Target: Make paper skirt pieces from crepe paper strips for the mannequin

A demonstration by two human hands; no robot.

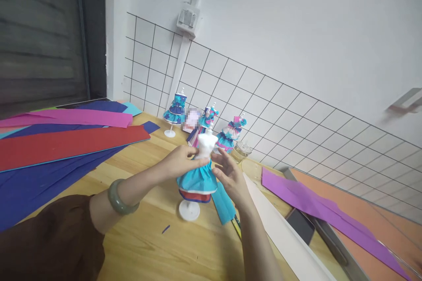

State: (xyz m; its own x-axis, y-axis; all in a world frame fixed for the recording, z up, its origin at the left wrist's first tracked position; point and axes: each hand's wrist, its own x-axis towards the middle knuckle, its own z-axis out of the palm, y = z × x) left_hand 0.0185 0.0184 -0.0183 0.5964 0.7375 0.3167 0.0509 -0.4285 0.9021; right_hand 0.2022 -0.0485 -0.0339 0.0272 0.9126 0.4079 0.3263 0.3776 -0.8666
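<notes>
A small white mannequin stands upright on its round white base in front of me. It wears a turquoise crepe paper skirt with a red, blue-edged layer showing below. My left hand grips the mannequin at the waist, thumb across the front and the other fingers partly hidden behind. On the opposite side my right hand is open, its fingers apart and curved close to the skirt's top edge; whether they touch it I cannot tell. A turquoise paper strip lies below that hand.
Dressed mannequins stand at the back near a clear container and the wire grid. Red paper and blue sheets lie left. Purple paper, white paper and a dark phone-like object lie right.
</notes>
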